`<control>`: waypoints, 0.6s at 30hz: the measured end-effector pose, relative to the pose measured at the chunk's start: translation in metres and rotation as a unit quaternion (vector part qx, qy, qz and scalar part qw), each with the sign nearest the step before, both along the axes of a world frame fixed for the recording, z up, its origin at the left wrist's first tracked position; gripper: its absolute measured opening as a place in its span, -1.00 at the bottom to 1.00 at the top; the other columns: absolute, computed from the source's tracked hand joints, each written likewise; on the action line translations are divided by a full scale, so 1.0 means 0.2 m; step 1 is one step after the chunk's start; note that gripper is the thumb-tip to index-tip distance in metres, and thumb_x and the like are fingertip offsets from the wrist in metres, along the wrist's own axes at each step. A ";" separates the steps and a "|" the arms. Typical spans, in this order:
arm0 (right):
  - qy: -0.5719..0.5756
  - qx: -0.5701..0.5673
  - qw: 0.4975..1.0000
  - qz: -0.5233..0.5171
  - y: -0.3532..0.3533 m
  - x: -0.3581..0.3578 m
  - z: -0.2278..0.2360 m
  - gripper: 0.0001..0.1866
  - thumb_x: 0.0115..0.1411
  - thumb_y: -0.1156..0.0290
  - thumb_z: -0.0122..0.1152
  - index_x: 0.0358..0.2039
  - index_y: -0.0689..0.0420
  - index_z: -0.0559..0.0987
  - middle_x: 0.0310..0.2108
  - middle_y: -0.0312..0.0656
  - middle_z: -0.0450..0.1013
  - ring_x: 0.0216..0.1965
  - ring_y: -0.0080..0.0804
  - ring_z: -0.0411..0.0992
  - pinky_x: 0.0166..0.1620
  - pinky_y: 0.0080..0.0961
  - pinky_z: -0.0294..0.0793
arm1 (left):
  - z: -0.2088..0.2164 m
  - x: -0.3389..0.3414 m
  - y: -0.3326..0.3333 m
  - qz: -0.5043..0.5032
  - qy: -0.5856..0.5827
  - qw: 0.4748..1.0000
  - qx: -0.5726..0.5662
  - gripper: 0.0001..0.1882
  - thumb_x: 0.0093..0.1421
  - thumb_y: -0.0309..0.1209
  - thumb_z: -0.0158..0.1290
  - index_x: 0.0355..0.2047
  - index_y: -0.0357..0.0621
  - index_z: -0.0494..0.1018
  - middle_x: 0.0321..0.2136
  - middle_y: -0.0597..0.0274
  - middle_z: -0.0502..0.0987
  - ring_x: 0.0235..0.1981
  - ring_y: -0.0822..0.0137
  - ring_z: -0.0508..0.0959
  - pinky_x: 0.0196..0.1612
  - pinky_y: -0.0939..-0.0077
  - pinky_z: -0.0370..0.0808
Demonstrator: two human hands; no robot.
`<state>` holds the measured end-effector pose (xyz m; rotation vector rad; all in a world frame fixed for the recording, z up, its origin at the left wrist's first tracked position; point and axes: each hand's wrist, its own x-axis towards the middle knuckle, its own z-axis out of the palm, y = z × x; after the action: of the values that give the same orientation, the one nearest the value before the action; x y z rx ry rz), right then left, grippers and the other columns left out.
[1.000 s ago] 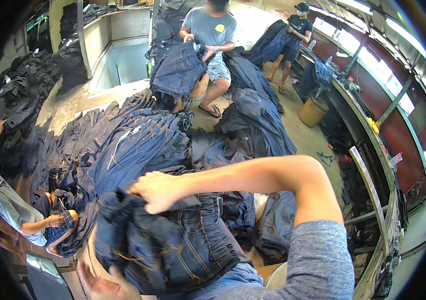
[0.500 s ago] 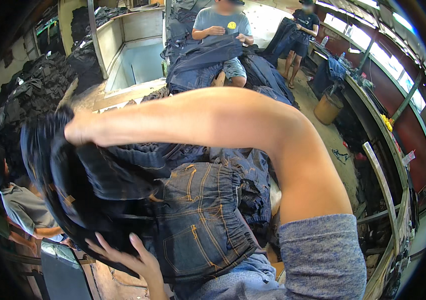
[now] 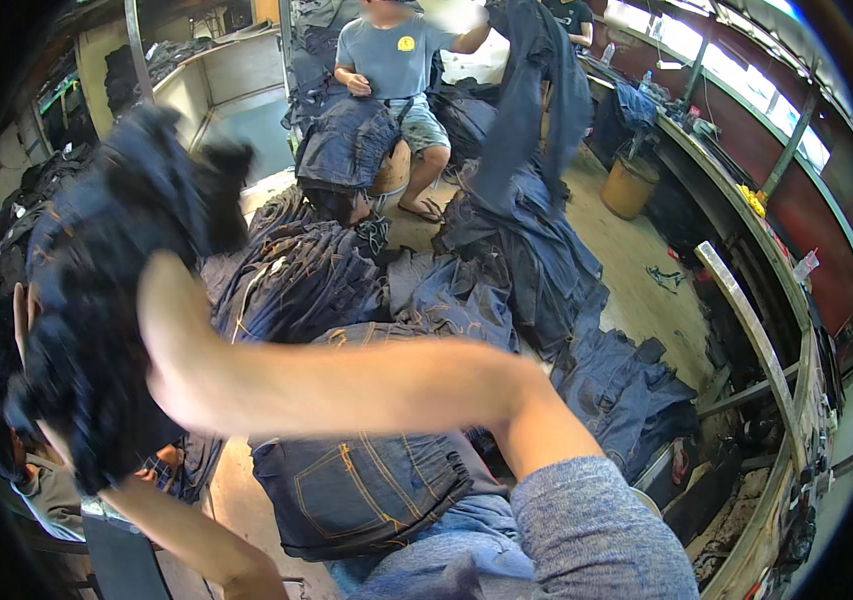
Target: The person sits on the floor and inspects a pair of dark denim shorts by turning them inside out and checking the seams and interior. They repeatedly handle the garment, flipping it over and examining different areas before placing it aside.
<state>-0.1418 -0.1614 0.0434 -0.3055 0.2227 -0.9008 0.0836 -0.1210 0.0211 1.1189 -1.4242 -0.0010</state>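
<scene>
A blurred bundle of dark denim jeans (image 3: 96,270) is lifted at my left, between both my arms. My right hand (image 3: 168,285) reaches across from the right and is closed on the near side of the bundle, its fingers smeared and partly sunk in the cloth. My left arm rises from below behind the bundle; fingers of my left hand (image 3: 22,315) show along its far left edge, holding it. Across my lap lie dark jeans with an elastic waist and orange stitching (image 3: 366,485), partly beneath my right forearm.
Heaped jeans (image 3: 296,270) spread ahead, and more denim (image 3: 621,390) lies to the right. A seated person (image 3: 391,65) faces me, with a long dark garment (image 3: 536,110) raised. Another person (image 3: 56,500) is at the lower left. A wooden bar (image 3: 756,340) leans at the right.
The bundle has swung upward, carried by my right hand. My left hand, spread below it before, is now behind its left edge. The seated person has raised a garment. My view has shifted.
</scene>
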 end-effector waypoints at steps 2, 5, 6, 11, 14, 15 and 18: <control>0.069 0.094 0.989 -0.088 0.35 -0.13 -0.28 -0.33 0.48 0.06 -0.02 0.48 0.14 0.38 0.43 -0.15 0.38 0.41 -0.23 0.31 0.51 -0.18 0.20 | 0.05 -0.10 0.12 -0.119 -0.050 0.989 0.067 0.07 0.27 0.02 0.30 0.60 -0.34 0.16 0.62 -0.25 0.14 0.64 -0.10 0.15 0.63 0.00 0.08; -0.182 0.178 0.964 0.074 0.67 -0.54 -0.69 -0.54 0.52 0.23 -0.17 0.30 0.01 0.52 0.28 -0.24 0.51 0.27 -0.29 0.43 0.34 -0.26 0.39 | -0.05 -0.29 0.18 -0.298 -0.127 0.917 0.230 0.16 0.18 0.09 0.40 0.58 -0.38 0.20 0.61 -0.26 0.18 0.63 -0.13 0.18 0.62 -0.01 0.10; 0.093 0.298 0.948 0.067 0.76 -0.65 -0.79 -0.61 0.54 0.20 -0.10 0.20 0.02 0.58 0.18 -0.26 0.57 0.18 -0.32 0.50 0.28 -0.31 0.44 | -0.14 -0.38 0.18 -0.335 -0.160 0.884 0.285 0.19 0.15 0.12 0.47 0.58 -0.35 0.22 0.61 -0.24 0.18 0.65 -0.10 0.14 0.65 -0.02 0.06; 0.408 -0.065 0.836 0.361 0.93 -1.24 -0.77 -0.33 0.61 0.06 0.21 0.50 0.28 0.43 0.34 -0.06 0.56 0.38 -0.33 0.46 0.47 -0.24 0.39 | -0.70 -0.76 0.40 -0.284 -0.292 0.810 0.422 0.41 -0.11 -0.25 0.48 0.71 0.01 -0.07 0.69 -0.14 -0.06 0.69 -0.26 -0.05 0.69 -0.20 -0.05; 0.474 -0.331 0.699 0.421 0.68 -1.50 -0.46 -0.64 0.58 0.22 0.26 0.09 0.23 0.79 -0.04 -0.03 0.78 0.00 -0.21 0.75 0.15 -0.35 0.69 | -0.83 -0.82 0.46 -0.248 -0.165 0.876 0.379 0.34 -0.22 -0.50 0.39 0.65 0.00 0.08 0.66 -0.14 0.04 0.67 -0.31 -0.02 0.68 -0.23 -0.04; 0.504 -0.346 0.729 0.309 0.64 -1.52 -0.37 -0.62 0.50 0.17 0.34 0.03 0.23 0.82 -0.11 -0.01 0.79 -0.10 -0.15 0.78 0.05 -0.36 0.72 | -0.84 -0.84 0.49 -0.227 -0.163 0.886 0.369 0.28 -0.25 -0.54 0.39 0.60 -0.03 0.17 0.62 -0.15 0.10 0.66 -0.31 0.03 0.68 -0.23 -0.01; 0.550 -0.539 0.637 0.033 0.43 -1.39 -0.30 -0.21 0.27 -0.23 0.49 0.14 0.31 0.73 -0.02 0.03 0.76 -0.02 -0.06 0.74 0.13 -0.15 0.67 | -0.85 -0.90 0.55 -0.160 -0.077 0.921 0.347 0.21 -0.15 -0.57 0.46 0.57 -0.04 0.19 0.60 -0.29 0.06 0.63 -0.30 0.10 0.63 -0.13 0.14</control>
<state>-0.4197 -0.0759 -0.0176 -2.0152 0.7855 -0.5543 -0.0960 -0.0102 -0.1480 1.4578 -1.7970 -0.7158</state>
